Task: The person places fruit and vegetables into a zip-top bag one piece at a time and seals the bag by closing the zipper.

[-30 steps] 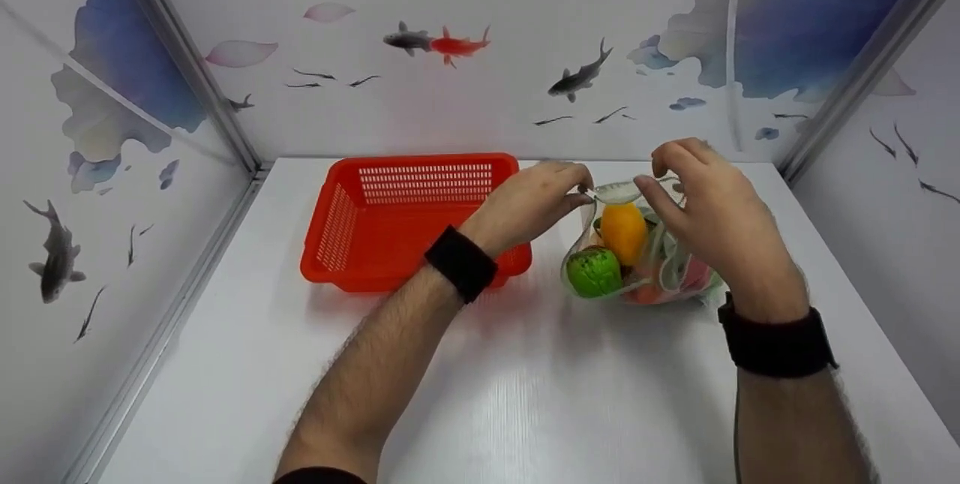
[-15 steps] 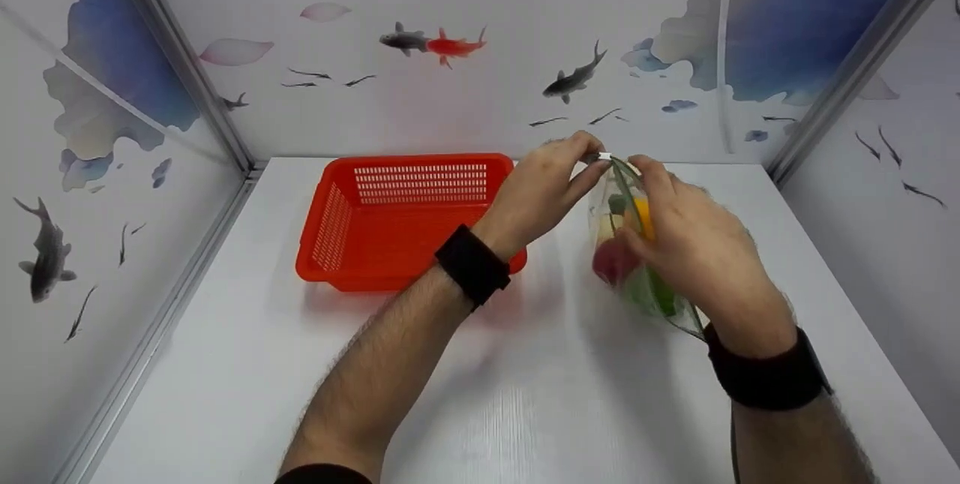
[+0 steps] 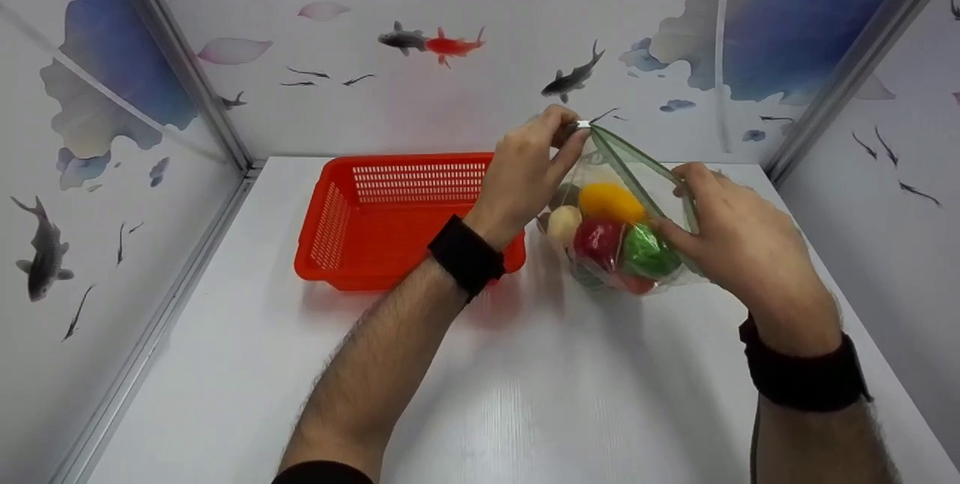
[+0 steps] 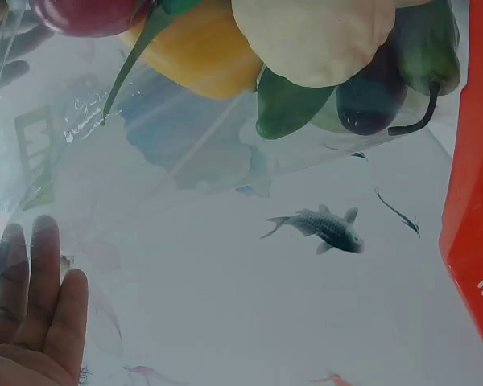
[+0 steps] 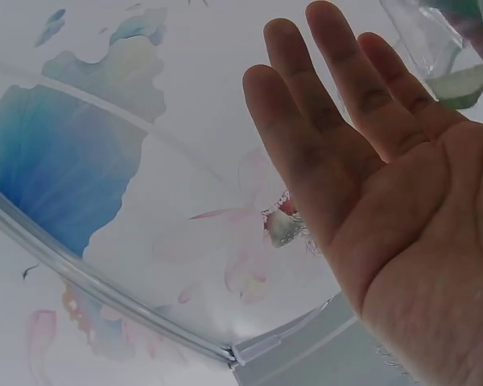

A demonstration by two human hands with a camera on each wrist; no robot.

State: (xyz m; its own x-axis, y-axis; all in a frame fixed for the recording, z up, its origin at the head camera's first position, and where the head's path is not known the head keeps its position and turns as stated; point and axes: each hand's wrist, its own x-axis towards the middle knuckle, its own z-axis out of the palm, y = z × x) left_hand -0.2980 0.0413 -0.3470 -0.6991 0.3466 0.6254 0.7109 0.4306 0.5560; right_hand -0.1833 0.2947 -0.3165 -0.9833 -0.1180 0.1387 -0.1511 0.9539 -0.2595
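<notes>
A clear zipper bag [image 3: 600, 157] with green edging hangs between the two hands. My left hand [image 3: 525, 165] pinches the white zipper end at its top left corner. At the right side of its parted mouth, my right hand [image 3: 739, 232] holds the edging, thumb on the near band. Inside show a yellow piece [image 3: 611, 202], a dark red round piece [image 3: 598, 241], a green leafy ball [image 3: 649, 251] and a cream lobed piece [image 4: 318, 40]. The left wrist view adds a green pepper with a dark stem [image 4: 427, 48] and a dark oval piece [image 4: 372, 100].
A red plastic basket [image 3: 311, 244] with slotted walls stands to the left of the bag, its right end partly behind the left hand. Both sit on a white table [image 3: 480, 409], closed in by printed panels with metal corner posts [image 3: 180, 56].
The left hand has risen with the zipper end, and the right hand has drawn back to the right. The bag's bands now stretch between them, and its contents have turned and shifted.
</notes>
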